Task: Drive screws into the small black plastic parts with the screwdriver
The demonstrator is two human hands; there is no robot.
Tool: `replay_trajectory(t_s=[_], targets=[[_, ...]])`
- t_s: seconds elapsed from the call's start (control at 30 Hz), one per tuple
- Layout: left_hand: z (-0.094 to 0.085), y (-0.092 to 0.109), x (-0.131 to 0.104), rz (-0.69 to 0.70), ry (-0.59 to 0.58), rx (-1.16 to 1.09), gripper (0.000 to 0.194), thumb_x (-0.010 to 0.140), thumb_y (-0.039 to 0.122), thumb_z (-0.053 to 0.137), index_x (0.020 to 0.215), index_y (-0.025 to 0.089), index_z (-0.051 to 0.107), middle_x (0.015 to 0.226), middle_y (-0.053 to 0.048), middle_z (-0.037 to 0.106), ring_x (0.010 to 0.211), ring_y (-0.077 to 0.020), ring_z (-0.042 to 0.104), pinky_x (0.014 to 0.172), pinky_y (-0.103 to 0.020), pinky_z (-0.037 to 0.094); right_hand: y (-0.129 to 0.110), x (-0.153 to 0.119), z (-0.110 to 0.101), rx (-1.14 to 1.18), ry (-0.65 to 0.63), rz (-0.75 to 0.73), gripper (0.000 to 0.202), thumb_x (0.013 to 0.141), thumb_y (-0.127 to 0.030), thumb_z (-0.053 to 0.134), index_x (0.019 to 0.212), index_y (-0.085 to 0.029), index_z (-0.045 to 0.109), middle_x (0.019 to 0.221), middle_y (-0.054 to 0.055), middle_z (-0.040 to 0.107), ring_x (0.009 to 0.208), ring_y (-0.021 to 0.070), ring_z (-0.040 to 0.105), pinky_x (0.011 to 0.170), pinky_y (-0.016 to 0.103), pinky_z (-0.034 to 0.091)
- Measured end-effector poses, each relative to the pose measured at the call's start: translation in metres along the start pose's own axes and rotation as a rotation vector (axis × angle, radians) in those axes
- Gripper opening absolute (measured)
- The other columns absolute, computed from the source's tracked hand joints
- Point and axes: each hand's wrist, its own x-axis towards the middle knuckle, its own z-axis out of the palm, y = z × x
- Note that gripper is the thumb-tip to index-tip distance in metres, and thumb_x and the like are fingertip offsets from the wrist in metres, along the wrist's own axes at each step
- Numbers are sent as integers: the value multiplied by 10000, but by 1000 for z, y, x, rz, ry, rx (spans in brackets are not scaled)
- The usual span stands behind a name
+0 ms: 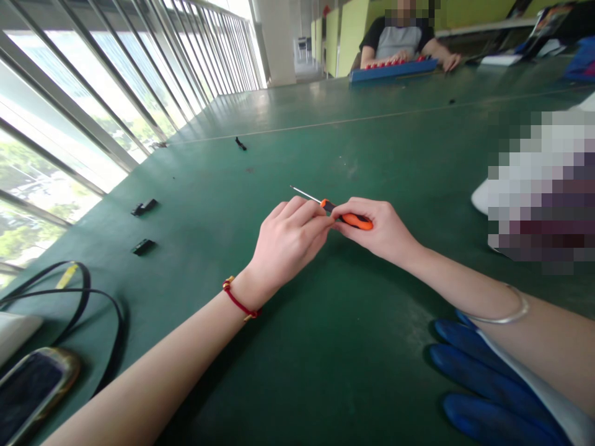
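Note:
A screwdriver [357, 221] with an orange and black handle and a thin metal shaft sits in my right hand [385, 229], the fingers and thumb closed around its handle. Its tip points up and to the left, above the table. My left hand [292, 238] is closed right beside it, knuckles up, its fingertips meeting those of my right hand. Whatever the left fingers pinch, if anything, is hidden behind the hand. Both hands are over the green tabletop [297, 347].
Small black parts [144, 246] lie to the left, with another black piece [240, 144] farther back. A phone [32, 390] and black cable [118, 322] occupy the near left; a blue glove [483, 365] lies under my right forearm. Across the table, a person [400, 40] sits behind a blue tray [395, 72].

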Motion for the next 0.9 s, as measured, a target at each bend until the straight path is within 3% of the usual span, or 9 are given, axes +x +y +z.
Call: replay_trajectory(t_s=[0.33, 0.57, 0.77, 0.9], targets=[[4, -2, -4, 8, 66, 5, 91, 855, 213, 568, 881, 198, 654, 851, -8, 676, 774, -146, 524, 654, -281, 387, -2, 0, 1, 68, 2, 36, 91, 769, -201, 622, 843, -178, 671, 774, 2, 615, 687, 110, 543, 670, 244, 411], [6, 1, -5, -90, 86, -35, 98, 844, 207, 579, 854, 221, 675, 851, -9, 676, 788, -145, 537, 652, -277, 392, -1, 0, 0, 77, 5, 49, 94, 771, -201, 618, 846, -190, 673, 784, -2, 622, 701, 116, 550, 687, 250, 423], [4, -2, -7, 11, 92, 53, 118, 840, 198, 583, 910, 229, 673, 907, -16, 684, 839, -166, 543, 696, -299, 389, 0, 0, 2, 99, 18, 45, 98, 762, -201, 628, 847, -185, 675, 792, -2, 629, 715, 118, 561, 701, 252, 436], [5, -3, -8, -1, 83, 47, 142, 854, 196, 565, 954, 234, 657, 906, -17, 679, 836, -160, 541, 706, -299, 386, -1, 0, 2, 97, 24, 41, 104, 764, -211, 629, 853, -183, 675, 805, 1, 634, 734, 122, 569, 718, 256, 441]])
